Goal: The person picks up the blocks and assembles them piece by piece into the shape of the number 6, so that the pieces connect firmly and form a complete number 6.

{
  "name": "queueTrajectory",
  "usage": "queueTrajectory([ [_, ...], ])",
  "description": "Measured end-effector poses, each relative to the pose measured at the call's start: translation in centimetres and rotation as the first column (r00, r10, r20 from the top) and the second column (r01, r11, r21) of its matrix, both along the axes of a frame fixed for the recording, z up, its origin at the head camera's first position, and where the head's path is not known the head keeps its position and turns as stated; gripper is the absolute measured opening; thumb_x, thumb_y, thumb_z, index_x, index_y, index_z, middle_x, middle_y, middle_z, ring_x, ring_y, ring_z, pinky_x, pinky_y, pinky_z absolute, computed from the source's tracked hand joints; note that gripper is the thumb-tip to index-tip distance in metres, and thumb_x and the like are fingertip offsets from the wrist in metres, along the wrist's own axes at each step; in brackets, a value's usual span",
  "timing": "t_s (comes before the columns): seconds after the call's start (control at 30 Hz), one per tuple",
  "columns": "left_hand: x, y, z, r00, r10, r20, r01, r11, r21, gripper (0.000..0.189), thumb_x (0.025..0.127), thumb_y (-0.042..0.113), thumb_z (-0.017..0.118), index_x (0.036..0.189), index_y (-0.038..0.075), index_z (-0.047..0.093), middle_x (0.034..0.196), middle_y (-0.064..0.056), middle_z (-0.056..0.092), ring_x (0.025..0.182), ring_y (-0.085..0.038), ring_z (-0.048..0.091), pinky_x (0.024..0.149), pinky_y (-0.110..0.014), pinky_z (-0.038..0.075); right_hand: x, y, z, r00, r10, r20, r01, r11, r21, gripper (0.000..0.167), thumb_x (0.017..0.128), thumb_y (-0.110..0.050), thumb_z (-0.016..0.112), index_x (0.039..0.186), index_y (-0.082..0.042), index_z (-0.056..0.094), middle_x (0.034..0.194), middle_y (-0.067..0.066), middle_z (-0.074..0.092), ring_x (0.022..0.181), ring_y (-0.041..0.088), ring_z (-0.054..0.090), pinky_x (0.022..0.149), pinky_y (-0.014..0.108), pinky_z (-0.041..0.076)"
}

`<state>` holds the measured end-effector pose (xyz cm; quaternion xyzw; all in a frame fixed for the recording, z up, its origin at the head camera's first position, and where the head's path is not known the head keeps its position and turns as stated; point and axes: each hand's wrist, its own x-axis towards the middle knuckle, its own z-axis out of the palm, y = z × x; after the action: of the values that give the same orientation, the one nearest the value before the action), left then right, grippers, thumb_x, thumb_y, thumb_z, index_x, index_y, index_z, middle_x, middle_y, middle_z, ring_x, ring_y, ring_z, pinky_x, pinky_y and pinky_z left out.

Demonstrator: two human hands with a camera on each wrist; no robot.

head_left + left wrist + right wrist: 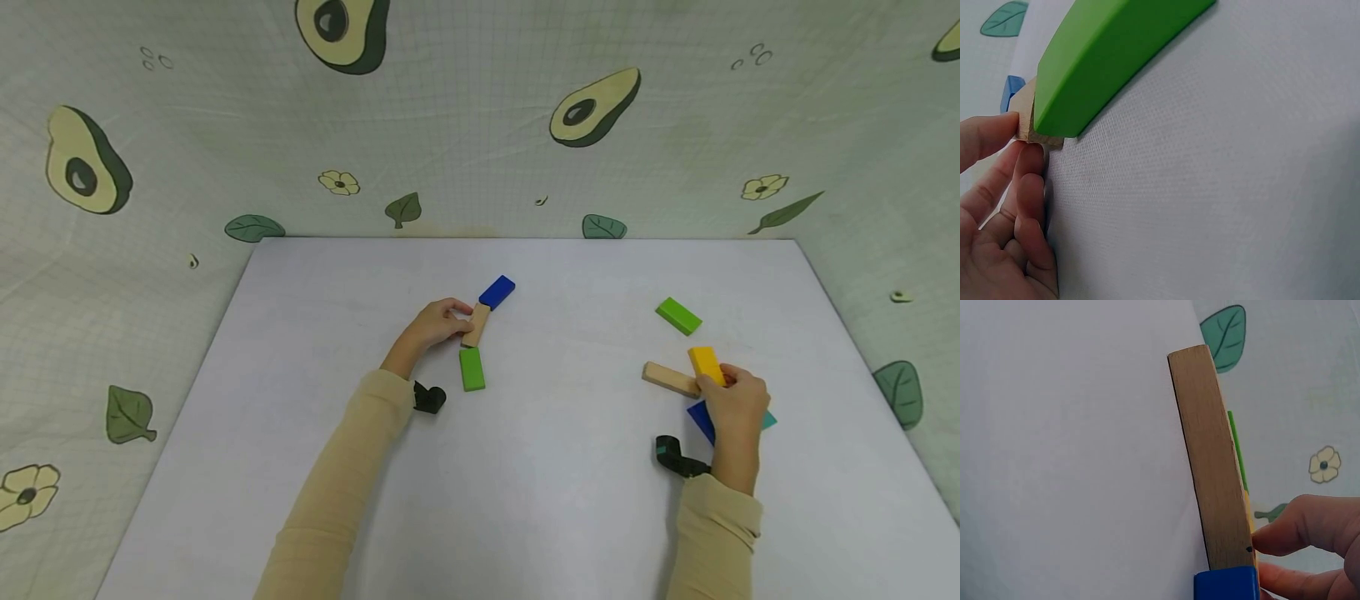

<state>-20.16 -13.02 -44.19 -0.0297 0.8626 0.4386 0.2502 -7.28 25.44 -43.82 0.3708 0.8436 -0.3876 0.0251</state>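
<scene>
- The left hand (433,321) holds the left wooden block (476,325) from its left side, thumb and fingers drawn in narrow; taking it from there probably suits the line, since the ends of that block have neighbours.
- Those neighbours are the left blue block (497,292), meeting its far end at an angle, and the left green block (472,369), just beside its near end. The three make a bent row; the slight turns at the joins look like the reason it curves.
- The right hand (737,400) pinches the near end of the yellow block (705,365) between thumb and fingers, a narrow grip that leaves the far end bare and seems meant for small, careful shifts.
- The right wooden block (670,379) lies with one end by that thumb; whether the thumb also presses on it, I cannot tell.
- Under the right hand sit the right blue block (701,421) and a teal piece (769,420), both partly hidden, so how they touch the others cannot be told.
- The right green block (678,317) lies apart beyond the yellow one, on the white table (570,500), with neither hand on it.
</scene>
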Motion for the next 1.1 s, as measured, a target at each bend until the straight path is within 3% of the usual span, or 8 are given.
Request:
queueTrajectory([
  [0.2,-0.02,-0.01,-0.04,1.0,0.001,0.005,-0.001,1.0,0.004,0.035,0.085,0.022,0.066,0.118,0.013,0.059,0.076,-0.001,0.053,0.068,-0.012,0.049,0.063,-0.023,0.038,-0.3,0.18,-0.52,1.0,0.021,0.017,-0.022,0.998,0.059,0.059,0.092,-0.027,0.049,0.138,0.006,0.035,0.138,0.033,0.028,0.126,0.043,0.024,0.101,0.051,0.031],
  [0.37,-0.07,-0.02,-0.11,1.0,0.004,0.008,-0.005,1.0,0.013,0.035,0.085,0.022,0.066,0.118,0.013,0.059,0.076,-0.001,0.053,0.068,-0.012,0.048,0.064,-0.023,0.038,-0.38,0.34,-0.8,0.999,0.03,0.018,-0.031,0.996,0.078,0.059,0.092,-0.027,0.049,0.137,0.008,0.036,0.137,0.034,0.028,0.125,0.044,0.024,0.099,0.052,0.031],
  [0.83,-0.12,-0.08,-0.14,1.0,0.003,-0.002,-0.003,1.0,0.009,0.034,0.085,0.021,0.066,0.117,0.013,0.059,0.075,0.0,0.053,0.068,-0.012,0.048,0.063,-0.023,0.038,-0.24,0.31,-0.83,1.0,0.004,-0.016,-0.003,0.999,0.033,0.058,0.093,-0.027,0.051,0.138,0.007,0.036,0.134,0.031,0.031,0.118,0.04,0.036,0.104,0.049,0.034],
  [1.1,-0.17,-0.16,-0.26,1.0,-0.006,-0.006,0.006,1.0,0.013,0.035,0.085,0.022,0.066,0.117,0.012,0.059,0.075,0.0,0.054,0.067,-0.012,0.048,0.063,-0.023,0.038,-0.39,0.04,-0.6,0.996,-0.022,-0.085,0.026,0.999,0.047,0.057,0.092,-0.028,0.051,0.139,0.001,0.039,0.135,0.024,0.035,0.114,0.034,0.039,0.104,0.044,0.036],
])
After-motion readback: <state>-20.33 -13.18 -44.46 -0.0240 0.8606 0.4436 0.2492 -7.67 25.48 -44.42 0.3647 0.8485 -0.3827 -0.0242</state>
